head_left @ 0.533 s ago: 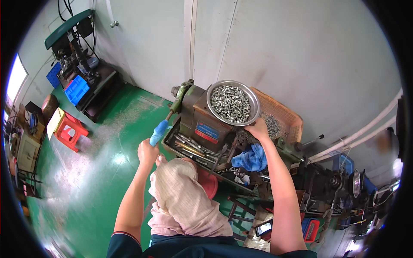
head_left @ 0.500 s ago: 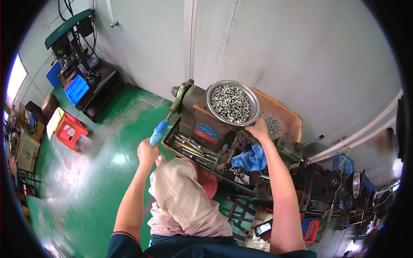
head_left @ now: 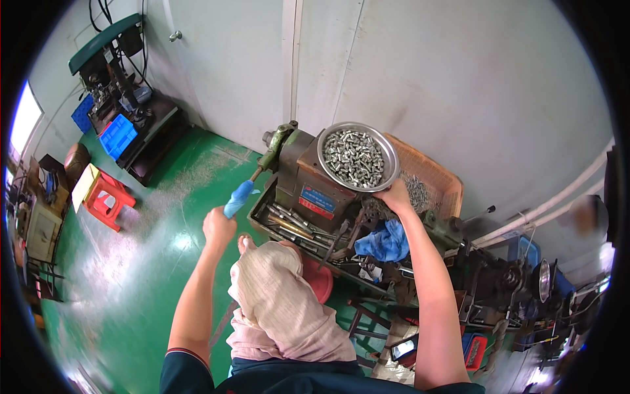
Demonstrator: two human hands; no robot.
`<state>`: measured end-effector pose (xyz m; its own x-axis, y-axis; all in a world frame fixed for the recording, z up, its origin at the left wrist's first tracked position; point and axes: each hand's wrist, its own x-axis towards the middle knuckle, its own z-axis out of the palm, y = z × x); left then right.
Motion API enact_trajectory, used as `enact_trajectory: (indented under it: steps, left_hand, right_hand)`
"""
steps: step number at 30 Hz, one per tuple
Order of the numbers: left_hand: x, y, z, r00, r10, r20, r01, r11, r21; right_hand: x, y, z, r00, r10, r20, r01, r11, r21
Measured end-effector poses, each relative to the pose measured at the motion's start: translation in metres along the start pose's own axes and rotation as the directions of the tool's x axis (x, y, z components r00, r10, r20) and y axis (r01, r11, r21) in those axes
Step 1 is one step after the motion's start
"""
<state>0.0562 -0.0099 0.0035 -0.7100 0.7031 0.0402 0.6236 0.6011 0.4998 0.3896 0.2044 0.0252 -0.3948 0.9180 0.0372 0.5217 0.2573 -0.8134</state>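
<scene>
My left hand (head_left: pixel 219 227) is wrapped around the blue-covered end of a lever handle (head_left: pixel 240 196), which slopes out to the left from a green bench machine (head_left: pixel 292 157). On top of that machine rests a round metal bowl (head_left: pixel 395 172) heaped with small silvery metal parts (head_left: pixel 354 157). My right hand (head_left: pixel 396 196) is at the bowl's lower right rim, its fingers bent inward. The rim and the machine partly hide the fingertips, so what they pinch does not show. Just below that hand lies a crumpled blue cloth (head_left: pixel 384 241).
An orange plastic basket (head_left: pixel 449 187) holding more small parts stands behind my right hand. Rod-like tools (head_left: pixel 295 226) fill the machine's front tray. To the left are a red stool (head_left: pixel 111 200) and a drill press (head_left: pixel 108 72). A phone (head_left: pixel 403 349) lies beside my right thigh.
My left hand has swung the lever handle slightly outward to the left. My right hand and the bowl stay in about the same place.
</scene>
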Motion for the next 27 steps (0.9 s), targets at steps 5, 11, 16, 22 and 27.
enact_trajectory:
  steps: [5, 11, 16, 22, 27]
  left_hand:
    - [0.036, -0.019, -0.013, 0.999, -0.037, -0.026, 0.040, 0.993, 0.109]
    - [0.048, -0.022, -0.017, 0.997, -0.082, 0.008, 0.078, 0.977, 0.197]
    - [0.049, -0.026, -0.012, 0.996, -0.091, -0.020, 0.093, 0.983, 0.159]
    - [0.048, -0.028, -0.014, 0.996, -0.089, -0.006, 0.089, 0.988, 0.127]
    - [0.048, -0.031, -0.013, 0.998, -0.061, -0.020, 0.063, 0.989, 0.130]
  right_hand:
    - [0.003, 0.001, -0.008, 0.999, -0.047, -0.002, 0.047, 0.999, -0.005]
    - [0.010, 0.032, -0.085, 0.971, -0.014, -0.241, -0.127, 0.818, -0.561]
    - [-0.032, 0.074, -0.170, 0.836, 0.182, -0.517, -0.538, 0.454, -0.710]
    - [-0.132, 0.119, -0.216, 0.810, 0.065, -0.583, -0.555, 0.404, -0.727]
    - [-0.187, 0.092, -0.202, 0.824, 0.051, -0.565, -0.550, 0.314, -0.774]
